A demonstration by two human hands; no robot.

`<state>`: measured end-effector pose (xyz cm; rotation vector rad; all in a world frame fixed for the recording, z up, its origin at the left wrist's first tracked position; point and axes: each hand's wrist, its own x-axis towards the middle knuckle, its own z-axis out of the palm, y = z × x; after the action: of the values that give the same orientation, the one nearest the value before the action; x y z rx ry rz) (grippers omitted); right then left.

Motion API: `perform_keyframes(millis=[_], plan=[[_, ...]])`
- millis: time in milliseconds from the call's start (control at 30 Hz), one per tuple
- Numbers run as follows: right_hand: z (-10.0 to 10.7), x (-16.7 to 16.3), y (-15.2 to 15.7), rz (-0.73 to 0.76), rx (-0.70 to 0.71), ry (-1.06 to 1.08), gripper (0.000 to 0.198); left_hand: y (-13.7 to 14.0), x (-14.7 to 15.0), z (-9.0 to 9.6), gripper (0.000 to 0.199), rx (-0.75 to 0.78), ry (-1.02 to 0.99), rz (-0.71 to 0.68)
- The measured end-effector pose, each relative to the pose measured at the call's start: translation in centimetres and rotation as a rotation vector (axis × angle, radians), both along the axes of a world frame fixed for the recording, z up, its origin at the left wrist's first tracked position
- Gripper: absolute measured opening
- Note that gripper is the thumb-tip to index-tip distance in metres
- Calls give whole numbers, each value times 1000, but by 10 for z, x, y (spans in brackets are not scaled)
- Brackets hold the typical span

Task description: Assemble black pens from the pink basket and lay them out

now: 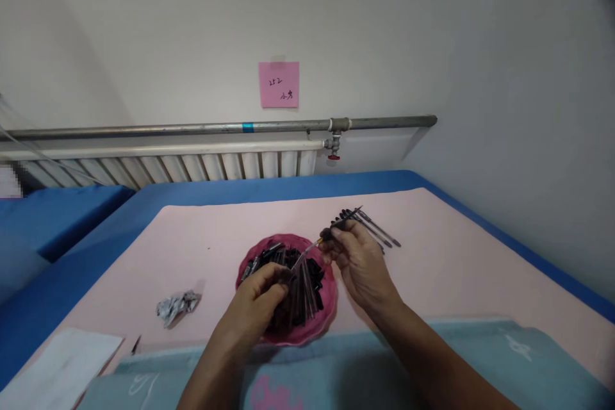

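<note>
1. Pen [303,256] is held over the pink basket [330,317].
2. Your left hand [263,291] pinches its clear end, your right hand [358,255] its dark end.
3. Pink note [279,86] reads "252" above handwritten characters.

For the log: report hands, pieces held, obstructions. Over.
Left hand pinching clear tube. Right hand holding dark piece. Pink basket of dark parts beneath left hand. Nothing seen blocking either hand.
</note>
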<state>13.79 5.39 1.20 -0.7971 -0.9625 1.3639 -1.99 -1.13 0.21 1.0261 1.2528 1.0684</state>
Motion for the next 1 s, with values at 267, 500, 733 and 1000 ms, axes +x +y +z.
perform_keyframes(millis=[267,500,733,1000], plan=[[-1,1,-4,184,170,-528,9,1,0,-8,21,-40,-190,-24],[-6,15,8,13,481,-1268,16,1,-2,3,24,-119,-363,122],[-17,13,4,172,528,-1796,18,3,-3,7,20,-125,-401,231],[-13,8,4,143,563,-1708,23,4,-4,5,14,-107,-424,290]])
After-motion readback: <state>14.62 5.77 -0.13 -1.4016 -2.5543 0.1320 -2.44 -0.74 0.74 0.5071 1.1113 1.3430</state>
